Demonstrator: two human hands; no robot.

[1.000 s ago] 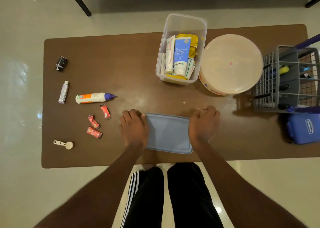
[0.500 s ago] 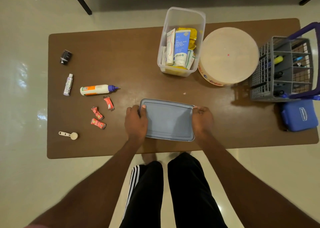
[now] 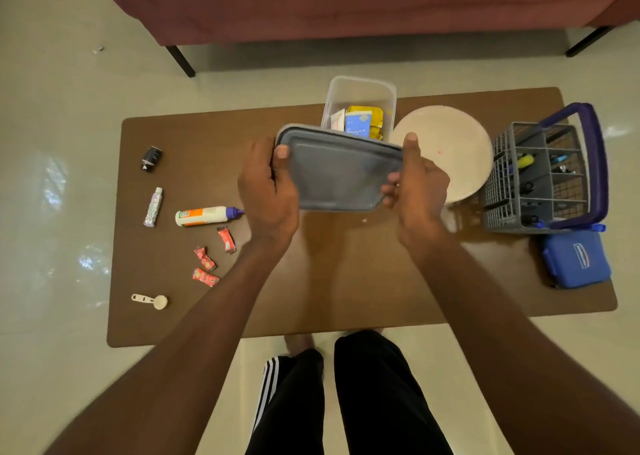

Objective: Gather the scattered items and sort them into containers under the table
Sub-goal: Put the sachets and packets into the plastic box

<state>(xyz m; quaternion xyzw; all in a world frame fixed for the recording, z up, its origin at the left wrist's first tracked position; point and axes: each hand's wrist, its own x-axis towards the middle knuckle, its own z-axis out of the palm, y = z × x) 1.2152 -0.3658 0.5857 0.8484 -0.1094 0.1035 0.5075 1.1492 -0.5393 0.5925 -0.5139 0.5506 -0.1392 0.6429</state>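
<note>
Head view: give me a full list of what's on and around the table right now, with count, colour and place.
lid: 1, grey-blue, held above the table centre
clear tub: 1, transparent, far edge, tubes and packets inside
round container: 1, cream, right of the tub
caddy: 1, grey with purple handle, right end, pens inside
blue case: 1, blue, near the caddy
glue bottle: 1, white and orange, purple cap, left part
sachets: 3, red, near the glue
scoop: 1, cream, left near corner
silver tube: 1, left end
black cap: 1, far left
table: 1, brown
sofa: 1, maroon, behind
left hand: grips lid's left edge
right hand: grips lid's right edge
</note>
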